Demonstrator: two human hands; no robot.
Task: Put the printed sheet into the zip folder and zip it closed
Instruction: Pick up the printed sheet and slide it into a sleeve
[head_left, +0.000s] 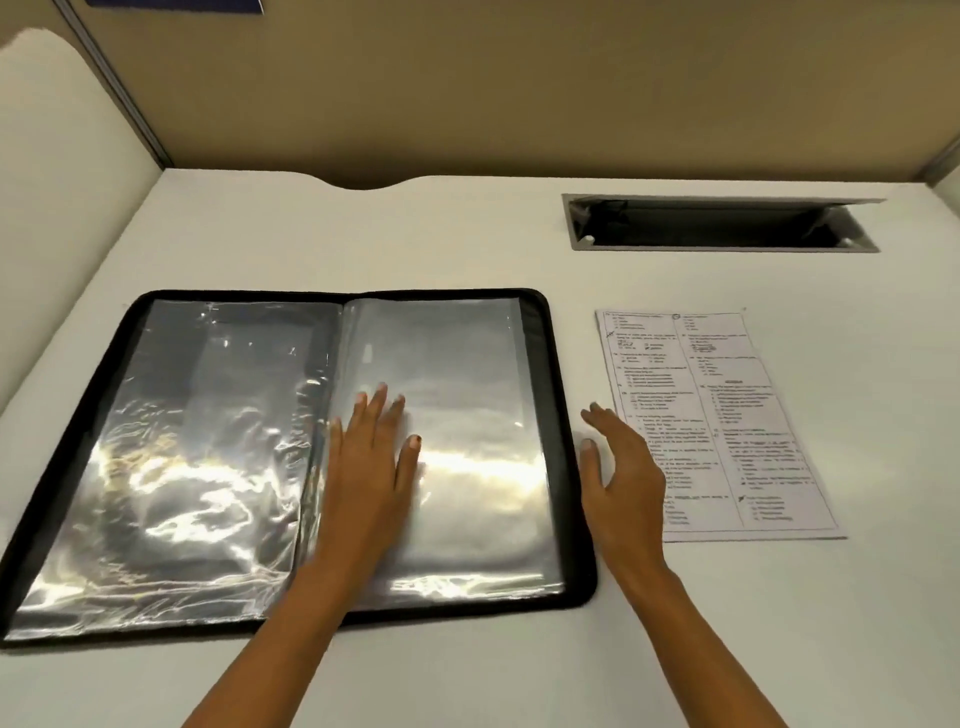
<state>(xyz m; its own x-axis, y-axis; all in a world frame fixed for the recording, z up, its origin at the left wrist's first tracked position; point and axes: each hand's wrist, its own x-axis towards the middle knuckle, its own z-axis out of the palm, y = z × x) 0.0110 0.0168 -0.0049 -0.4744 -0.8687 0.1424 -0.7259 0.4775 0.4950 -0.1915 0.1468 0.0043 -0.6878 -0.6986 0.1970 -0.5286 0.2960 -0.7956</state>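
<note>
The black zip folder (556, 364) lies open flat on the desk, showing shiny clear plastic sleeves on both halves. My left hand (371, 457) rests flat, fingers spread, on the right-hand sleeve near the spine. The printed sheet (727, 415) lies flat on the desk just right of the folder, text side up. My right hand (621, 467) hovers open, edge-on, between the folder's right border and the sheet, covering the sheet's lower left edge. Neither hand holds anything.
The white desk (467, 234) is bounded by tan partition walls at the back and left. A grey cable slot (722, 226) with its flap raised is set into the desk behind the sheet. A curved notch cuts the desk's back edge.
</note>
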